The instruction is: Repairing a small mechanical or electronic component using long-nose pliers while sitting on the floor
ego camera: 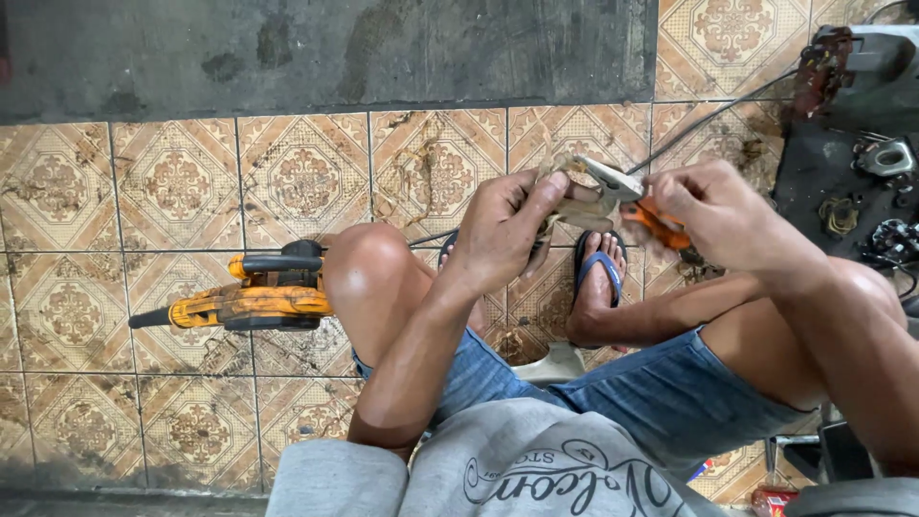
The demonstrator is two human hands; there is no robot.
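**Head view: pliers at work above the knees**

Head view, upper centre of the frame: the left hand [503, 225] closes around a small pale part [574, 206]. The right hand [713, 215] is clenched on orange-handled pliers [637, 206], whose jaws meet that part. An orange blower [244, 297] lies on the tiled floor [124, 191] at left.

We hold a frayed tan bundle of wire [565, 206] in our left hand [503, 230]; our right hand [713, 215] grips orange-handled steel pliers [632, 201] biting it. An orange-and-black blower tool [254, 297] lies on the patterned tan tile floor [172, 182].
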